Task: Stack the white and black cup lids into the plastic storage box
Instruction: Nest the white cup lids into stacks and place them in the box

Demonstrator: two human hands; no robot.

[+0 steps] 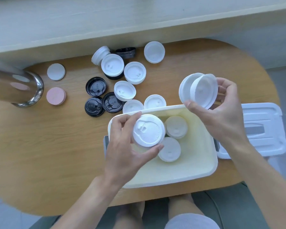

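Note:
My left hand (pixel 122 146) grips a white cup lid (pixel 148 130) over the left part of the plastic storage box (pixel 196 171). Two white lids (pixel 176 127) lie inside the box beside it. Above the box's far right corner, my right hand (pixel 221 109) holds two white lids (pixel 200 90) tilted on edge. Several loose white lids (pixel 134 72) and three black lids (pixel 96 87) lie on the wooden table (pixel 48 146) beyond the box. A small stack of black lids (pixel 125 52) sits at the back.
The box's white cover (pixel 262 129) lies right of the box. A metal and glass container (pixel 15 86) stands at the left, with a white coaster (pixel 56 71) and a pink coaster (pixel 56 96) beside it. My knees show below the table edge.

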